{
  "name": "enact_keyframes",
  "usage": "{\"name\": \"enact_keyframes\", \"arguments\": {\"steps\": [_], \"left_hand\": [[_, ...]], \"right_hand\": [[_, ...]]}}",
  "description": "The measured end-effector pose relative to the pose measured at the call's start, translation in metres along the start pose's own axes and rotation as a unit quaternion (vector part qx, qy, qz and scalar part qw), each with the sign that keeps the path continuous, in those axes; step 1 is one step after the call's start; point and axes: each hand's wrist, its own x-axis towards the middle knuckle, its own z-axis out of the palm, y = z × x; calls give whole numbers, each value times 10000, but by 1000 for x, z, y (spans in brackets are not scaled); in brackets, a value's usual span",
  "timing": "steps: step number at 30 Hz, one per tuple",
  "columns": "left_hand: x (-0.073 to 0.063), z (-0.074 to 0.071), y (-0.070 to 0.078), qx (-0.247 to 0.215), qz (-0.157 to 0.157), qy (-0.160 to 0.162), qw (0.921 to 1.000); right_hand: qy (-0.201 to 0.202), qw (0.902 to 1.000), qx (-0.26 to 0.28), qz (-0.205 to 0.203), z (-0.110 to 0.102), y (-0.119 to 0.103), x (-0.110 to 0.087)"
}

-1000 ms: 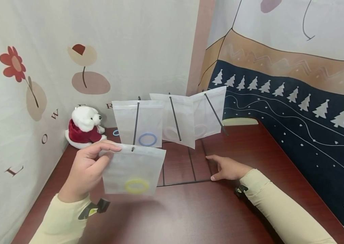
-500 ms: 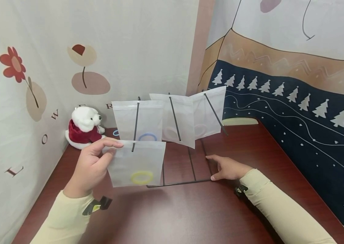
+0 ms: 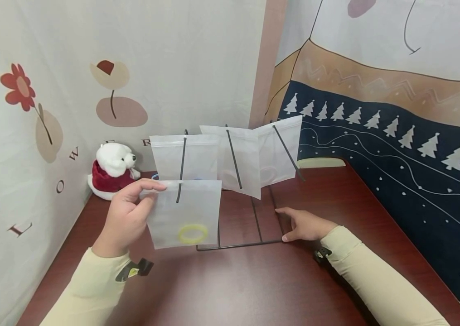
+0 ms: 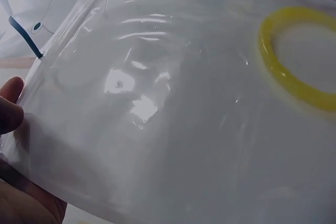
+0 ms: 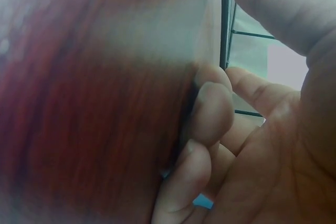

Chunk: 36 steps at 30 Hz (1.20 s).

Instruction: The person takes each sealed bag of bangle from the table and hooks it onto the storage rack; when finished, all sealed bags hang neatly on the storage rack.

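My left hand (image 3: pixel 125 219) pinches the upper left corner of a frosted zip bag (image 3: pixel 164 226) with a yellow ring (image 4: pixel 269 51) inside. A black hook rod (image 3: pixel 179 192) passes through the bag near its top edge, and its tip sticks out in front. Behind it, three similar bags hang on black rods: a left one (image 3: pixel 166 158), a middle one (image 3: pixel 248 158) and a right one (image 3: pixel 291 140). My right hand (image 3: pixel 305 225) holds the front right corner of the black wire rack (image 3: pixel 239 246), thumb and fingers at its base rods.
A white plush bear (image 3: pixel 109 158) in a red coat sits at the back left of the dark red table (image 3: pixel 221 290). Close to it, a blue ring (image 3: pixel 155 177) is partly hidden. Printed cloths (image 3: pixel 197 59) enclose the back and right sides.
My left hand has moved the yellow-ring bag up and back along the rod, so more of the rod's tip shows in front. The right hand stays put.
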Motion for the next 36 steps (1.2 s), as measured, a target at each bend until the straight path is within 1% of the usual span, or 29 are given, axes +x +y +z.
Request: {"name": "enact_keyframes", "arguments": {"steps": [6,11,23,28,32,36], "left_hand": [[7,1,-2,152,-54,-8,9999],[12,1,-6,103,-71,27,9999],[21,4,-14,173,-79,126,9997],[26,4,-17,135,-82,128,9998],[31,5,-18,109,-63,167,9998],[36,5,-18,84,-135,154,9998]], "right_hand": [[0,10000,-37,-7,0,0,0],[-7,10000,-52,-60,0,0,0],[-18,10000,-45,-37,-2,-1,0],[-22,10000,-56,-30,-2,-2,0],[-24,10000,-53,-41,-2,-2,-1],[-47,10000,6,-63,-2,-4,-1]]}}
